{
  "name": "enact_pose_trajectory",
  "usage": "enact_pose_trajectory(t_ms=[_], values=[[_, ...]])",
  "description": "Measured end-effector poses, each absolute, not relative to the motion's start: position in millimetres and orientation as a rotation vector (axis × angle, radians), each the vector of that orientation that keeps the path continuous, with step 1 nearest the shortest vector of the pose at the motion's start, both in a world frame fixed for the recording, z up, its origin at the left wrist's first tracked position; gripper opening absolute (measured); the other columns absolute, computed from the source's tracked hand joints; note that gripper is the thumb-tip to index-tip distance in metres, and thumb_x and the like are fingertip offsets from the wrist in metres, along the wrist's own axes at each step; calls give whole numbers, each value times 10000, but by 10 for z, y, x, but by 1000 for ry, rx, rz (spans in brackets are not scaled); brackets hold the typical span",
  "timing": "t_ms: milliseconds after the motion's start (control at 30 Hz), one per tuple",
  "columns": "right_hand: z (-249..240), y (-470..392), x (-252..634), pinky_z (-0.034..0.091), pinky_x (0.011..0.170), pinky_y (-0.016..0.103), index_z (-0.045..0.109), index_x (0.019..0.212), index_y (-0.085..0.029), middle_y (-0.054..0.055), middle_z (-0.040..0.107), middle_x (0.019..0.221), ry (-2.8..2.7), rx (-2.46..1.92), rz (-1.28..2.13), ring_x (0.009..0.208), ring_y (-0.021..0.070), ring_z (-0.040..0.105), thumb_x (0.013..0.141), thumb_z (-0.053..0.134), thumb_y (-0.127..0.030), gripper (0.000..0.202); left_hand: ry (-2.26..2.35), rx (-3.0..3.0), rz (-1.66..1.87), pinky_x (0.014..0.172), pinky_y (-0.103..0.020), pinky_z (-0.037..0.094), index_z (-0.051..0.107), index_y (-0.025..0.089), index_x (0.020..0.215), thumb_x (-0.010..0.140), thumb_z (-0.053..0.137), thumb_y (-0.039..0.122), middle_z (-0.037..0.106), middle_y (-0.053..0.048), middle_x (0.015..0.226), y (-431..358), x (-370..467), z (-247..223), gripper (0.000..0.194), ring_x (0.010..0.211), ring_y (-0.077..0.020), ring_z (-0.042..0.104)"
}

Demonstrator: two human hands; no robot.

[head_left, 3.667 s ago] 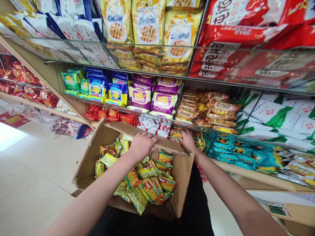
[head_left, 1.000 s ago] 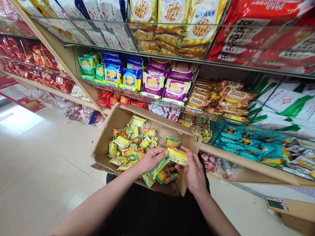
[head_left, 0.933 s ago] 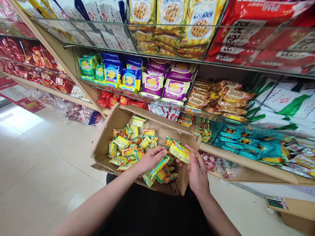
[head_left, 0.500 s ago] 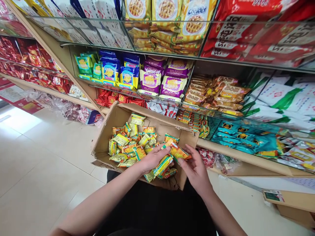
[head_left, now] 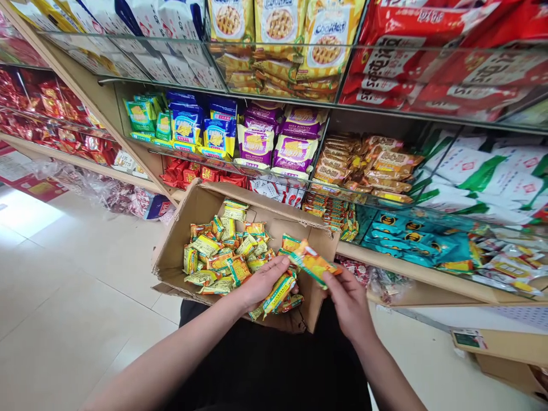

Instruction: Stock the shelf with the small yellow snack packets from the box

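The shelves (head_left: pixel 385 114) fill the wall ahead of me, glass-fronted tiers packed with cookie bags (head_left: pixel 274 25), purple biscuit packs (head_left: pixel 295 151), red bags (head_left: pixel 428 51) and teal packets (head_left: pixel 411 242). Below and to the side lies pale tiled floor (head_left: pixel 64 297); a second carton (head_left: pixel 509 365) sits on it at far right.

The cardboard box (head_left: pixel 192 211) rests on my lap, flaps open, its far edge close against the lowest shelf. It is about half full of small yellow-and-green snack packets (head_left: pixel 218 257), heaped loosely.

My left hand (head_left: pixel 261 279) is down in the box, fingers curled over a few packets near the front wall; I think it is gripping at least one, though the fingers hide how many. My right hand (head_left: pixel 349 302) pinches one snack packet (head_left: pixel 312 262) by its lower end, holding it tilted above the box's right corner.

These packets look light and crinkly, a slick film wrapper around something flat and probably brittle, so I would judge a squeeze in the middle risks crushing it. The sealed end or the long edges are the safer place to hold, with a gentle pinch since the film slides easily.
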State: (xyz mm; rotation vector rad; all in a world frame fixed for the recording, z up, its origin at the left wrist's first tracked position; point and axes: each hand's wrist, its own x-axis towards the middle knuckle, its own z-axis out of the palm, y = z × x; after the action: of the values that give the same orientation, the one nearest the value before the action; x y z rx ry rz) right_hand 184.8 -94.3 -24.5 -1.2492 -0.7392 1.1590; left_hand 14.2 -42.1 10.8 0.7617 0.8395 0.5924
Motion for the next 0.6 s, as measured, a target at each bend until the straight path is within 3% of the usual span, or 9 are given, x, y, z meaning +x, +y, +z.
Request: enact_pose_trajectory(t_ms=[100, 233, 433, 600], values=[[-236, -875, 2122, 402, 443, 186, 554, 834, -186, -11, 607, 742, -496, -1248, 942, 524, 76, 510, 674, 659, -358, 257, 906, 830, 626, 515, -197, 435, 574, 168, 1012, 715, 588, 448, 604, 6, 631, -342, 47, 137, 408, 546, -110, 575], [-414, -596, 2490, 431, 478, 206, 526, 837, -187, -25, 589, 702, -438, -1373, 802, 526, 88, 526, 628, 677, -365, 313, 1009, 839, 675, 508, -205, 432, 572, 188, 1067, 721, 575, 459, 598, 9, 638, -198, -97, 104, 440, 566, -116, 568], [-751, 287, 2725, 478, 664, 343, 501, 984, -145, 85, 618, 875, -842, -1633, 546, 728, 198, 591, 681, 566, -413, 410, 1096, 882, 757, 613, -186, 436, 641, 174, 947, 703, 607, 432, 617, -4, 788, -84, -206, 51, 357, 634, -87, 542], [-777, 1157, 2775, 414, 804, 434, 579, 951, -76, 190, 611, 938, -1005, -1941, 249, 925, 313, 558, 745, 468, -261, 297, 1241, 808, 719, 554, -196, 430, 610, 195, 1012, 693, 607, 455, 590, -4, 748, -65, -339, 96, 411, 625, -108, 533]])
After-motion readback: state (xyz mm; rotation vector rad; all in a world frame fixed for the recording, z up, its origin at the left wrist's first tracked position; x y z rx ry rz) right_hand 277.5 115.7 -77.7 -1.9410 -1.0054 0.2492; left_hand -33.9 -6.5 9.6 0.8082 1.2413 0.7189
